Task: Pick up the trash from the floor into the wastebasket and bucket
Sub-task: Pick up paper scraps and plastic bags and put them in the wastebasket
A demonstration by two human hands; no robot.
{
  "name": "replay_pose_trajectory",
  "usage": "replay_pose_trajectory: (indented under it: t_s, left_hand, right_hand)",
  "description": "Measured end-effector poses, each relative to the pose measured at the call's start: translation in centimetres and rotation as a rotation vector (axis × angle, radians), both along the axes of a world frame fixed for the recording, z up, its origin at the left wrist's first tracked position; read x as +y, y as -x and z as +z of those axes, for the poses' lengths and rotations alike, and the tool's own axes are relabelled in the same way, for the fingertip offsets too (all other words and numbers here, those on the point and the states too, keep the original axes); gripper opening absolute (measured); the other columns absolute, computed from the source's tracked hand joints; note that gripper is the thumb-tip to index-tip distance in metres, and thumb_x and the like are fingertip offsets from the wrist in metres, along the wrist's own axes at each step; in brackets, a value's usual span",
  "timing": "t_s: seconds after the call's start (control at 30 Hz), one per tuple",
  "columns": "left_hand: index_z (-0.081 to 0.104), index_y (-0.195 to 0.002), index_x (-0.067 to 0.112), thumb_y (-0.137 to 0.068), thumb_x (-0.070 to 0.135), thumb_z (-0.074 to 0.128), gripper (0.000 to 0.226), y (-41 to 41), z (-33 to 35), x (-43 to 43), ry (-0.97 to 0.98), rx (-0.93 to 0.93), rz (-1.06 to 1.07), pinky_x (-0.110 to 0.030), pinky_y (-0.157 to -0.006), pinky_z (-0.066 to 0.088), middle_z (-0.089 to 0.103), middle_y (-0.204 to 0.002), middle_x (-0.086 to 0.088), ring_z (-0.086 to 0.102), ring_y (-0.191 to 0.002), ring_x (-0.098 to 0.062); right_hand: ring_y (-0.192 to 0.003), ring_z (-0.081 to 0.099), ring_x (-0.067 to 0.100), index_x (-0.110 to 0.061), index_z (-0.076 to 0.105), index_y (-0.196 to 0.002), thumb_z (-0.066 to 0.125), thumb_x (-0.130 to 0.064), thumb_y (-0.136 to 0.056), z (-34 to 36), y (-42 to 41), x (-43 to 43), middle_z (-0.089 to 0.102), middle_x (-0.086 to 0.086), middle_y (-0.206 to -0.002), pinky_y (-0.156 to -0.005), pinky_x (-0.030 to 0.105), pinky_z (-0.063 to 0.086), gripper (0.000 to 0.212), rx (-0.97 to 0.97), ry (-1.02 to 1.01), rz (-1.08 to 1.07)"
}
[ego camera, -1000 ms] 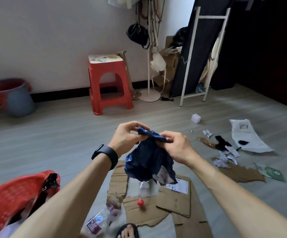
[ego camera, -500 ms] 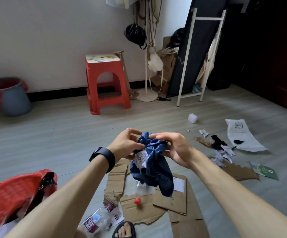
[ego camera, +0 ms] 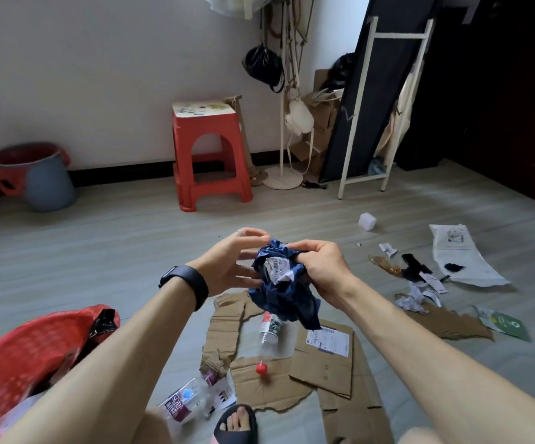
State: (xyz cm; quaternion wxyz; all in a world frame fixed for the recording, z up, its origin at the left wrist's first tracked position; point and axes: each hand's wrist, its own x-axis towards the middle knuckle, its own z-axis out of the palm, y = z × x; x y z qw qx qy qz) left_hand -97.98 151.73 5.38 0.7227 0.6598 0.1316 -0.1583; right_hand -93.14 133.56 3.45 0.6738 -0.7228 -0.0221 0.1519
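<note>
At far left a grey-blue bucket (ego camera: 46, 184) with a red rim stands against the white wall. Nearer, at lower left, a red mesh wastebasket (ego camera: 19, 357) with a black liner sits on the grey floor beside the person's left forearm, which wears a dark wristband. A red plastic stool (ego camera: 208, 155) stands by the wall behind. In the middle, held up above the floor, the left hand (ego camera: 227, 267) curves its fingers round the left side of a crumpled blue bag (ego camera: 285, 293) bearing a white printed label; the right hand (ego camera: 320, 270) pinches the bag's upper right, fingers curled into the folds. Below lie flattened cardboard (ego camera: 333, 357), a clear bottle (ego camera: 267, 334) with a red cap and a second, crushed bottle (ego camera: 186, 402) near a sandalled foot. To the right, paper scraps (ego camera: 416, 296), a large white sheet (ego camera: 461, 257) and a green packet (ego camera: 509, 325) are scattered on the floor.
</note>
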Motion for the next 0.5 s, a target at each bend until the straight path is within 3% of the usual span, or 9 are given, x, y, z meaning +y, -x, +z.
replay_pose_trajectory:
  t_s: [0.07, 0.17, 0.2, 0.3, 0.37, 0.4, 0.47, 0.5]
  left_hand:
    - [0.056, -0.126, 0.024, -0.085, 0.035, 0.076, 0.047, 0.5, -0.1, 1.0, -0.02, 0.006, 0.023, -0.035, -0.073, 0.059, 0.065, -0.108, -0.014, 0.064, -0.08, -0.024]
    - [0.063, -0.124, 0.01, -0.087, 0.019, 0.074, 0.039, 2.1, 0.5, 2.0, -0.037, -0.022, -0.029, -0.043, -0.098, 0.051, 0.069, -0.117, -0.017, 0.066, -0.1, -0.026]
    - [0.063, -0.123, 0.006, -0.085, 0.011, 0.074, 0.04, 2.6, 0.8, 2.4, -0.069, -0.037, 0.007, -0.045, -0.1, 0.05, 0.069, -0.117, -0.018, 0.067, -0.103, -0.028]
    - [0.06, -0.122, 0.003, -0.082, -0.003, 0.068, 0.041, 4.4, 1.6, 3.2, -0.206, -0.1, 0.208, -0.044, -0.087, 0.053, 0.069, -0.108, -0.018, 0.068, -0.094, -0.031]
    - [0.063, -0.114, 0.006, -0.087, -0.008, 0.058, 0.031, 5.5, 1.9, 4.0, -0.195, -0.118, 0.288, -0.036, -0.072, 0.055, 0.067, -0.099, -0.016, 0.066, -0.083, -0.026]
    - [0.064, -0.11, 0.009, -0.088, -0.009, 0.055, 0.03, 6.1, 2.1, 4.5, -0.146, -0.115, 0.311, -0.033, -0.068, 0.055, 0.068, -0.097, -0.014, 0.066, -0.081, -0.024]
    - [0.065, -0.105, 0.013, -0.089, -0.011, 0.052, 0.032, 7.6, 2.6, 5.1, -0.044, -0.122, 0.325, -0.03, -0.067, 0.056, 0.07, -0.093, -0.011, 0.067, -0.081, -0.022]
    - [0.065, -0.101, 0.013, -0.088, -0.013, 0.051, 0.033, 8.4, 3.1, 5.4, -0.028, -0.14, 0.341, -0.029, -0.067, 0.056, 0.07, -0.09, -0.009, 0.066, -0.08, -0.022]
  right_hand:
    - [-0.068, 0.068, 0.024, -0.007, 0.074, -0.076, 0.047, 0.017, -0.088, 0.8, 0.9, 0.9, 0.074, 0.016, -0.086, -0.055, 0.028, 0.054, 0.038, 0.043, -0.119, 0.039]
    - [-0.076, 0.073, 0.025, 0.001, 0.074, -0.087, 0.04, 0.016, -0.089, 1.4, 2.3, 1.7, 0.074, 0.019, -0.098, -0.062, 0.029, 0.057, 0.037, 0.13, -0.26, 0.182]
    - [-0.081, 0.073, 0.025, 0.003, 0.073, -0.095, 0.041, 0.01, -0.089, 1.6, 2.5, 1.9, 0.074, 0.018, -0.099, -0.067, 0.029, 0.057, 0.034, 0.157, -0.288, 0.251]
    - [-0.099, 0.069, 0.024, -0.012, 0.073, -0.111, 0.051, -0.011, -0.093, 2.6, 3.4, 2.2, 0.073, 0.011, -0.112, -0.087, 0.036, 0.053, 0.029, 0.133, -0.253, 0.38]
    - [-0.101, 0.067, 0.016, -0.027, 0.065, -0.123, 0.064, -0.028, -0.094, 2.9, 3.5, 2.7, 0.068, 0.004, -0.124, -0.078, 0.033, 0.053, 0.029, 0.045, -0.12, 0.364]
    - [-0.1, 0.066, 0.012, -0.036, 0.056, -0.13, 0.069, -0.039, -0.091, 2.9, 3.8, 3.0, 0.065, -0.001, -0.127, -0.073, 0.033, 0.052, 0.041, 0.034, -0.056, 0.378]
    - [-0.103, 0.068, 0.019, -0.052, 0.038, -0.139, 0.072, -0.054, -0.084, 2.8, 4.2, 3.4, 0.061, -0.008, -0.128, -0.073, 0.038, 0.054, 0.065, 0.101, -0.021, 0.475]
    - [-0.103, 0.07, 0.026, -0.054, 0.038, -0.138, 0.072, -0.055, -0.084, 2.9, 4.6, 3.7, 0.061, -0.008, -0.128, -0.074, 0.043, 0.057, 0.065, 0.142, -0.044, 0.546]
